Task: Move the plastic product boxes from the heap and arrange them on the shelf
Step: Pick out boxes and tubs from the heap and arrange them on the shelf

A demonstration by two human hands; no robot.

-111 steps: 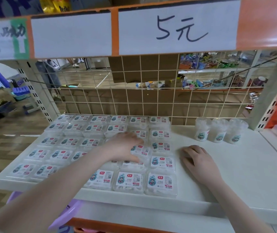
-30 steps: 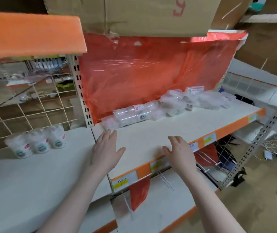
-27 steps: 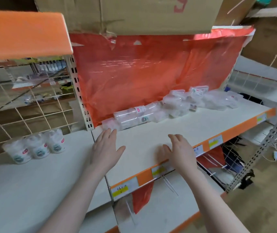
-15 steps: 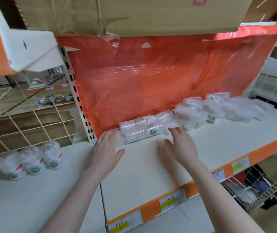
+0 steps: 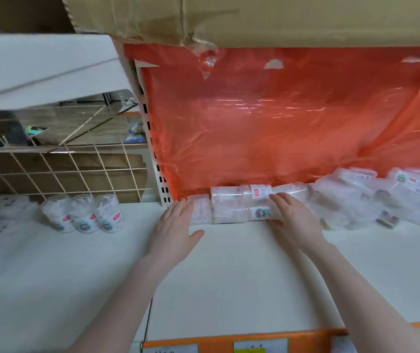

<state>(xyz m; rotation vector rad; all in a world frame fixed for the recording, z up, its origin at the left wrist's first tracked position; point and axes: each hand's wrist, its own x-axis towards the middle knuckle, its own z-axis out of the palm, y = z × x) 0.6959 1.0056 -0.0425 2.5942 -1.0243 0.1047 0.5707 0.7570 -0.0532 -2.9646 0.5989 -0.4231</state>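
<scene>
Both hands have reached the heap of plastic product boxes along the shelf back — left hand flat, grip wide, right hand touching the clear boxes, grip relaxed — so pickup seems imminent.

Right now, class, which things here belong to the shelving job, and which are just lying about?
Job: heap of plastic boxes; white shelf; left hand; right hand.

Lying about: three round tubs; cardboard box overhead; orange plastic sheet.
</scene>
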